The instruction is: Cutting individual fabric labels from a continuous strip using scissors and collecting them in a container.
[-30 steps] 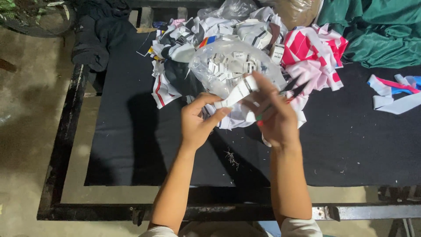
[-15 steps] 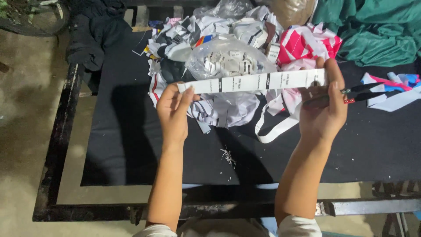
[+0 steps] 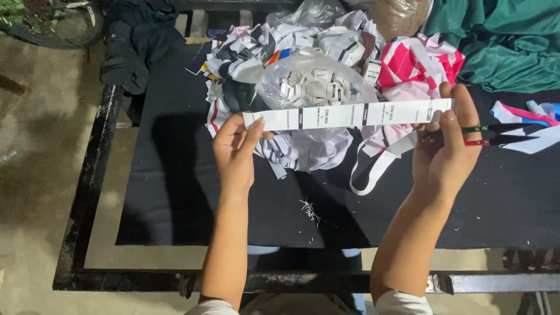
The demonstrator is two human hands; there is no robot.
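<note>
Long white printed label strip (image 3: pixel 348 115) stretched taut above black counter (image 3: pixel 175 175), pinched by left hand (image 3: pixel 236 153) and right hand (image 3: pixel 446 154) gripping small scissors (image 3: pixel 496 134); possible slip or skewed cut from slack.

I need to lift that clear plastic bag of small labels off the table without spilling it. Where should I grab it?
Probably by the gathered top of the clear plastic bag, coming from above. It bulges full of loose labels and lies among fabric scraps, so a side grip could squeeze them out. The label strip stretched between the left hand and right hand crosses its near side.
</note>
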